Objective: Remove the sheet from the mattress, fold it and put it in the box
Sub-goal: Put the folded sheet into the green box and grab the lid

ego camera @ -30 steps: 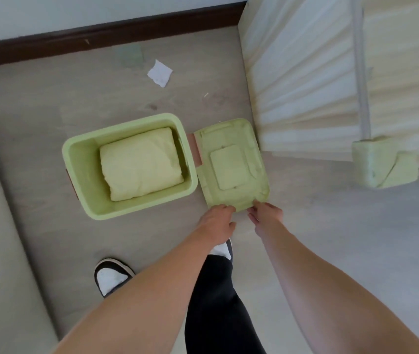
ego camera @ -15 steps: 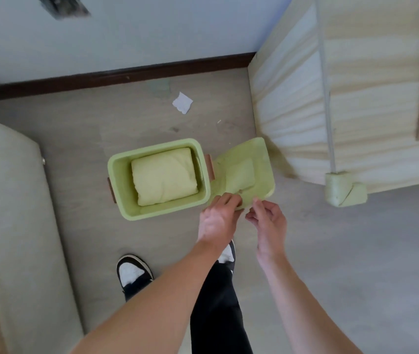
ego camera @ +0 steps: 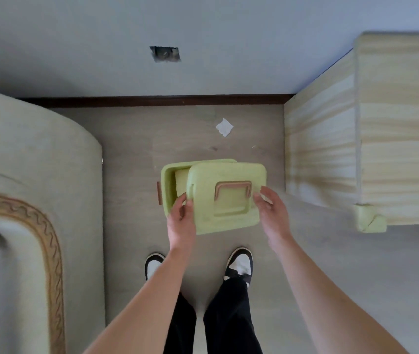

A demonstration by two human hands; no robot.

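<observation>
A light green box point(ego camera: 165, 182) stands on the floor in front of my feet. The folded pale yellow sheet point(ego camera: 181, 181) lies inside it, only a strip showing at the left. I hold the green lid point(ego camera: 226, 218) with its brown handle face up above the box, covering most of the opening. My left hand point(ego camera: 181, 221) grips the lid's left edge. My right hand point(ego camera: 271, 212) holds the right edge with its fingers curled over it.
A cream sofa arm point(ego camera: 37, 187) with carved wood trim fills the left. A pale wooden bed frame point(ego camera: 331, 154) with a green corner guard point(ego camera: 370, 218) stands at the right. A scrap of white paper point(ego camera: 224, 127) lies on the floor near the dark baseboard.
The lid lay upside down on the floor to the right of the box. Both hands picked it up, turned it handle side up and brought it over the box.
</observation>
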